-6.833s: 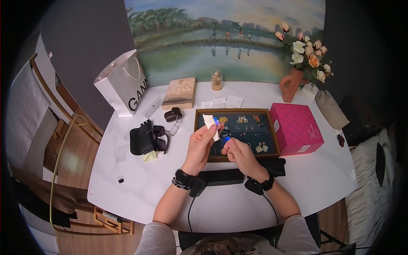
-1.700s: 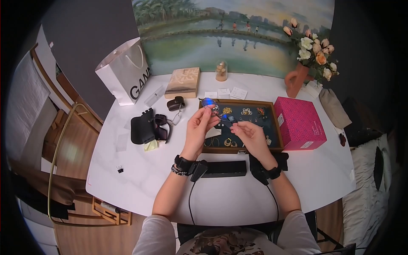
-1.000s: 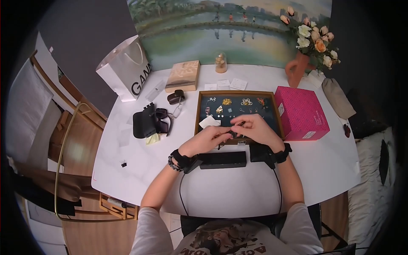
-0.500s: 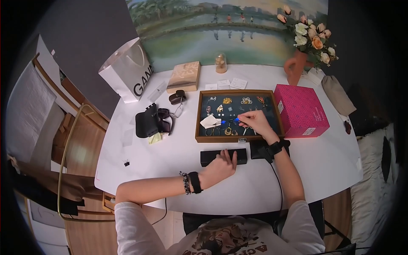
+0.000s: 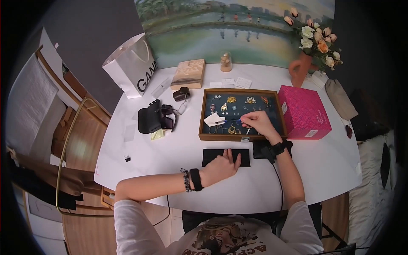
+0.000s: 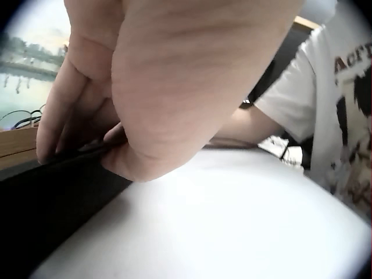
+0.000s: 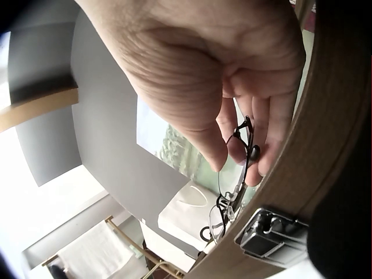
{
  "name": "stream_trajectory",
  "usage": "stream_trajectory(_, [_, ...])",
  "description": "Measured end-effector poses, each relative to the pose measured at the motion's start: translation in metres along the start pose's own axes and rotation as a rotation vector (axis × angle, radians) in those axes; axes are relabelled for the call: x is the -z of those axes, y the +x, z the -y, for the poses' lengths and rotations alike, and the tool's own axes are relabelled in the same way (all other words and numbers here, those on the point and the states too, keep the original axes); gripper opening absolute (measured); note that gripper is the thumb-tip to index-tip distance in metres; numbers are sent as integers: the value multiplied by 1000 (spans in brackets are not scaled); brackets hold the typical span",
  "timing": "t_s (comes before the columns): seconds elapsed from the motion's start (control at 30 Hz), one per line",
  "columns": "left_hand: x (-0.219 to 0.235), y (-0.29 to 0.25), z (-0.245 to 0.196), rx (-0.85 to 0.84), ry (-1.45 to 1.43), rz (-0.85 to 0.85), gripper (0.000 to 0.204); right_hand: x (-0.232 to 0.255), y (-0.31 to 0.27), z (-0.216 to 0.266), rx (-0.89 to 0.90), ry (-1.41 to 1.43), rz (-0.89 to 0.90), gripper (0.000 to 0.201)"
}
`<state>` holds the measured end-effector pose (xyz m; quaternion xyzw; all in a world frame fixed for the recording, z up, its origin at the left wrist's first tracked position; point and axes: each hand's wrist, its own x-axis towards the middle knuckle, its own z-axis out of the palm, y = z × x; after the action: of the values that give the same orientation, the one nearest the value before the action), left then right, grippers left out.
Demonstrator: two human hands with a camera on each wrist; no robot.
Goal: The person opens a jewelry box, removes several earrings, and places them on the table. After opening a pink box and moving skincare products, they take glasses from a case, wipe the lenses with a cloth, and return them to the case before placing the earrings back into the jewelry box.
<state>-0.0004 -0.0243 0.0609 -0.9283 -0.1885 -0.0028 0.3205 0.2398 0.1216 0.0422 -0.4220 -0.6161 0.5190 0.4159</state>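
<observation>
My right hand point(image 5: 257, 122) pinches a pair of folded eyeglasses point(image 7: 247, 152) between thumb and fingers, over the front part of a wooden jewellery display box point(image 5: 272, 137). In the right wrist view the thin dark frame and clear lenses show below the fingertips. A white cloth point(image 5: 213, 119) lies in the box, just left of the glasses. My left hand point(image 5: 220, 170) is at a long black glasses case point(image 5: 208, 156) on the table in front of the box. In the left wrist view its fingers bend over the case's top edge, with the thumb against the near side.
Sunglasses point(image 5: 168, 117), a black pouch point(image 5: 148, 119) and a brown case point(image 5: 182, 94) lie at left. A pink box point(image 5: 304, 110) stands right of the display box. Another black pouch point(image 5: 261, 151) lies beside the glasses case. A paper bag point(image 5: 129, 66) and flower vase point(image 5: 301, 70) stand behind.
Earlier, both hands held the eyeglasses with the white cloth; the cloth was then laid in the display box. The glasses were folded, and my left hand let go and moved to the case.
</observation>
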Motion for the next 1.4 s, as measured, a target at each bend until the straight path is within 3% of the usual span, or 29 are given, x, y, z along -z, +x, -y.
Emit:
stream_trajectory(0.07, [3,0,20,107,-443,58,37,0,0,3,22,12,-43,25])
stream_trajectory(0.1, [5,-1,34,107,-442,58,37,1,0,5,43,24,-87,24])
stream_trajectory(0.17, [17,-6,68,251,-1019,121,31,0,-3,22,80,72,-121,24])
stream_trajectory(0.2, [14,-9,73,374,-1099,130,28,0,-6,33,115,121,-155,24])
stream_trajectory(0.37, [-9,-36,96,458,-1229,-58,21,-18,-48,97,189,235,-97,27])
stream_trajectory(0.43, [-20,-41,100,645,-1469,-99,19,-29,-72,100,229,100,-104,24])
stream_trajectory(0.47, [-30,-46,102,656,-1492,-40,22,-31,-78,88,331,-27,-59,24])
stream_trajectory(0.67, [-51,-47,101,714,-1646,-73,24,-52,-112,58,385,-492,-24,24])
stream_trajectory(0.77, [-56,-45,91,763,-1754,-155,23,-62,-115,44,274,-525,-33,25])
stream_trajectory(1.03, [-57,-51,78,802,-1753,-233,25,-70,-117,31,377,-792,89,16])
stream_trajectory(1.1, [-60,-52,76,807,-1773,-265,24,-77,-121,33,561,-988,65,12])
stream_trajectory(1.13, [-58,-51,75,803,-1762,-285,25,-80,-122,34,561,-989,69,12])
stream_trajectory(1.23, [-49,-52,77,802,-1783,-254,25,-85,-124,41,488,-969,7,10])
stream_trajectory(1.3, [-42,-52,79,801,-1817,-202,25,-86,-125,49,509,-874,-251,9])
stream_trajectory(1.33, [-35,-52,82,738,-1815,-199,24,-86,-125,59,507,-876,-250,9])
stream_trajectory(1.4, [-32,-54,82,673,-1817,-192,24,-84,-120,80,633,-933,-432,13])
